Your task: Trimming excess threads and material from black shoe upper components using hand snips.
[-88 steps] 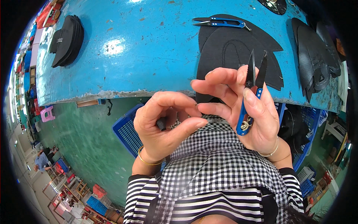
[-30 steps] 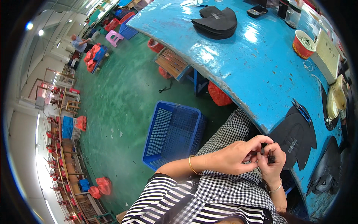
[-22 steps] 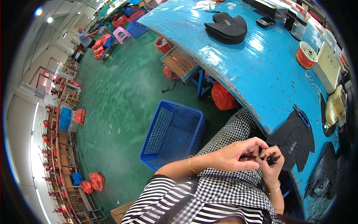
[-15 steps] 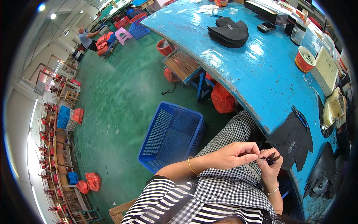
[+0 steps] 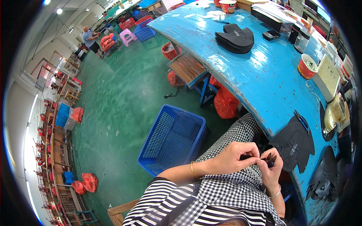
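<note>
My hands meet over my lap, just off the blue table's edge (image 5: 264, 94). My left hand (image 5: 233, 158) pinches a small black piece (image 5: 247, 157) with thumb and fingers. My right hand (image 5: 272, 173) is closed around thread snips (image 5: 270, 159), whose dark blades point up between the two hands and touch the piece. Flat black cut shoe pieces (image 5: 294, 145) lie on the table beside my right hand, with a second pair of blue snips (image 5: 301, 120) just beyond them.
A blue plastic basket (image 5: 173, 139) stands on the green floor to my left. A wooden stool (image 5: 188, 67) and red bags (image 5: 226, 103) sit by the table. A stack of black pieces (image 5: 234, 37) and a red cup (image 5: 306, 66) are on the table. A person (image 5: 90, 37) stands far off.
The view has swung left from the table toward the floor and basket. My hands have come down to my lap and stay together, the snips now against the small black piece.
</note>
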### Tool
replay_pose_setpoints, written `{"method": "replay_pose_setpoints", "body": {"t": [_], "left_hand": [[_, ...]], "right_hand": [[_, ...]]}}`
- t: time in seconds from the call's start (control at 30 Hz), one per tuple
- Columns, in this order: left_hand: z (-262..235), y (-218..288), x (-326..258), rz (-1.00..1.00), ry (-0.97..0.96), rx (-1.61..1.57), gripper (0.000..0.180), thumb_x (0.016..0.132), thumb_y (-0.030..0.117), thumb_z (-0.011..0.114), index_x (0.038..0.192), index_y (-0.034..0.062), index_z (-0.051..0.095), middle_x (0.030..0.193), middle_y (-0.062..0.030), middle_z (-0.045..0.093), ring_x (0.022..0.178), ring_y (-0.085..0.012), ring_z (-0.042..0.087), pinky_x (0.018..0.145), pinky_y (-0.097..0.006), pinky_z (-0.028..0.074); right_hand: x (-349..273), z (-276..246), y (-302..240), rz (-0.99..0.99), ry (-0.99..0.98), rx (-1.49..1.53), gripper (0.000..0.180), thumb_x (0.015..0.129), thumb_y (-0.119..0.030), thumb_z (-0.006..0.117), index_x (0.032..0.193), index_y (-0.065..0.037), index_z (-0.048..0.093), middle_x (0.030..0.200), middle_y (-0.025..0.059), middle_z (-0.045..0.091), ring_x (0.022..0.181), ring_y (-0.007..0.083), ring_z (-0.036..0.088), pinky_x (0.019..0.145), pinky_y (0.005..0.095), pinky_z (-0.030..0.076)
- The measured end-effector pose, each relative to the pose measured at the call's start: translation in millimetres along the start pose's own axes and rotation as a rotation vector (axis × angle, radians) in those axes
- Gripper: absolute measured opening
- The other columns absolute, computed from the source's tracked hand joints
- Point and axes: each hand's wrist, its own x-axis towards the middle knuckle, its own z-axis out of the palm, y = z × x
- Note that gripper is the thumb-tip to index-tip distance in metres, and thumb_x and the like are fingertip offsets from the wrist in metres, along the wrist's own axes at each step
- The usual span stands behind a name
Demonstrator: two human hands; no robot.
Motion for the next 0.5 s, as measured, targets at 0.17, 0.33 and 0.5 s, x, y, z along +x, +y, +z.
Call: {"method": "replay_pose_setpoints", "body": {"t": [0.17, 0.33, 0.5], "left_hand": [[-4.1, -4.1, -3.7, -0.024, -0.009, -0.012, 0.008, 0.084, 0.006, 0.064, 0.086, -0.0003, 0.059, 0.072, -0.0030, 0.060, 0.065, -0.0066, 0.055, 0.057, -0.021, 0.045], [-17.2, -4.3, -7.6, -0.029, -0.094, -0.010, 0.009, 0.087, 0.008, 0.060, 0.089, -0.0003, 0.060, 0.069, -0.0024, 0.060, 0.061, -0.0057, 0.055, 0.055, -0.020, 0.043], [-35.1, -17.4, -19.5, -0.190, -0.357, -0.208, 0.014, 0.091, 0.010, 0.054, 0.090, -0.0008, 0.063, 0.062, 0.0004, 0.059, 0.054, -0.0054, 0.053, 0.053, -0.020, 0.042]], "right_hand": [[0.5, -1.2, -2.9, 0.079, -0.056, 0.176, 0.011, 0.083, -0.008, 0.063, 0.078, -0.003, 0.054, 0.058, -0.0039, 0.049, 0.050, 0.0026, 0.039, 0.047, 0.0190, 0.029], [-1.7, -17.3, 2.0, 0.144, 0.077, 0.384, 0.010, 0.085, -0.007, 0.057, 0.078, -0.003, 0.051, 0.059, -0.0011, 0.047, 0.048, 0.0042, 0.040, 0.043, 0.0200, 0.030], [11.0, -48.0, -5.2, -0.020, 0.057, 0.820, 0.014, 0.097, -0.014, 0.045, 0.086, -0.007, 0.043, 0.054, -0.0070, 0.031, 0.044, 0.0012, 0.028, 0.036, 0.0174, 0.026]]}}
